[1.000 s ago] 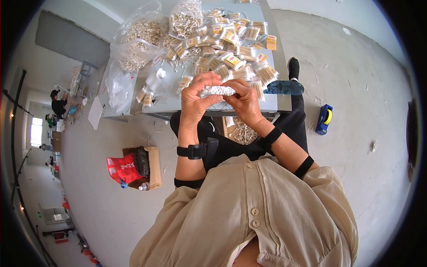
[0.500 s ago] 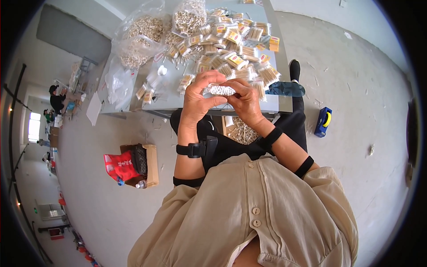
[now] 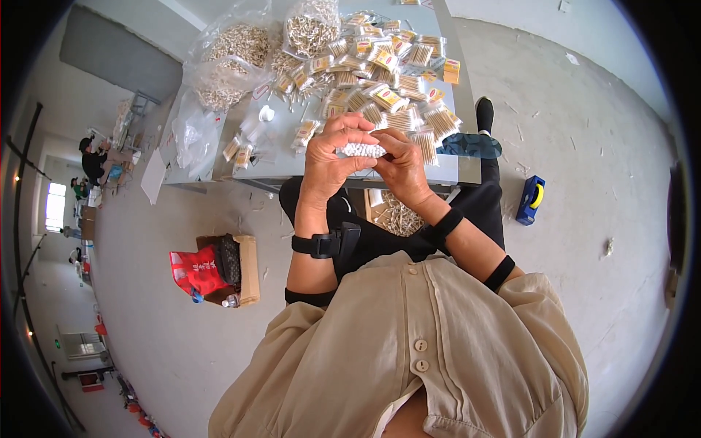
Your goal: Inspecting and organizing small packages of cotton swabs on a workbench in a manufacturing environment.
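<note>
A bundle of cotton swabs (image 3: 362, 150) is held up just past the table's near edge, its white tips turned toward me. My left hand (image 3: 330, 157) grips its left side, thumb below and fingers above. From the right, my right hand (image 3: 403, 166) is closed on the same bundle, fingertips at its upper right corner. Whether a bag wraps the bundle I cannot tell. Beyond my hands, many packed bags of cotton swabs (image 3: 391, 98) lie heaped on the table (image 3: 288, 169).
Clear plastic sacks of loose swabs (image 3: 244, 47) stand at the back left. Below the table edge is a box of loose swabs (image 3: 398, 215). A cardboard box (image 3: 250, 270) with a red bag sits on the floor left; a blue tape dispenser (image 3: 531, 201) lies right.
Both hands stay almost in place around the cotton swab bundle. The left fingers have shifted slightly, and the white tips show a little more evenly.
</note>
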`<state>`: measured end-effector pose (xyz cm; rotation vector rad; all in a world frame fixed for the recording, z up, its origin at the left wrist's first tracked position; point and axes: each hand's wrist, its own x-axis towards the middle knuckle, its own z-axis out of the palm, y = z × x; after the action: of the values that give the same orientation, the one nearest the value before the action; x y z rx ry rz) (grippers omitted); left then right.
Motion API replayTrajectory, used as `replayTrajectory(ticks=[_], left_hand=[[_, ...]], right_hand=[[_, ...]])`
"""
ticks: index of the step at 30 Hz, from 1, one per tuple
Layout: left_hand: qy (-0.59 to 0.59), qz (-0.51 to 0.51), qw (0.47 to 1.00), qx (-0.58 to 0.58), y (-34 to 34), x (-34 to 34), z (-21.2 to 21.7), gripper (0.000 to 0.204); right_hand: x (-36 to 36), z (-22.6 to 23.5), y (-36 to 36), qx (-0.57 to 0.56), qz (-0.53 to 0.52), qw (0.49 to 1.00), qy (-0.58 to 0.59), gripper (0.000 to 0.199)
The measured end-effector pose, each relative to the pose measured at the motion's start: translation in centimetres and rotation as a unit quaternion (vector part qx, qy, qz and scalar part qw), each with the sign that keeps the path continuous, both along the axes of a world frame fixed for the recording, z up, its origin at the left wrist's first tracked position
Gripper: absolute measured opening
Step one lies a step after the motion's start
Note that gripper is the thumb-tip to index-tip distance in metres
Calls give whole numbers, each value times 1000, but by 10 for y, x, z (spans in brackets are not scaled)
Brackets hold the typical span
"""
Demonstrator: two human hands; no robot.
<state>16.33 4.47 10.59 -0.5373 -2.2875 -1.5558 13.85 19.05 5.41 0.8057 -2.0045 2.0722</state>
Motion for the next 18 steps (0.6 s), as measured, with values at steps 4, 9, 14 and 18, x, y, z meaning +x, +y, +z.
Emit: replayTrajectory(ticks=[4, 9, 14, 18], left_hand=[[-1, -4, 1000, 15, 2, 0, 0, 28], [-5, -9, 1000, 29, 4, 0, 0, 31], [-11, 3, 999, 36, 9, 1, 2, 35], [23, 7, 1000, -17, 10, 0, 3, 32]], right_hand=[[1, 2, 1, 10, -3, 1000, -5, 33], [0, -2, 0, 2, -5, 1000, -23, 33], [2, 2, 1, 7, -3, 1000, -28, 33], [1, -3, -1, -10, -15, 1000, -10, 32]])
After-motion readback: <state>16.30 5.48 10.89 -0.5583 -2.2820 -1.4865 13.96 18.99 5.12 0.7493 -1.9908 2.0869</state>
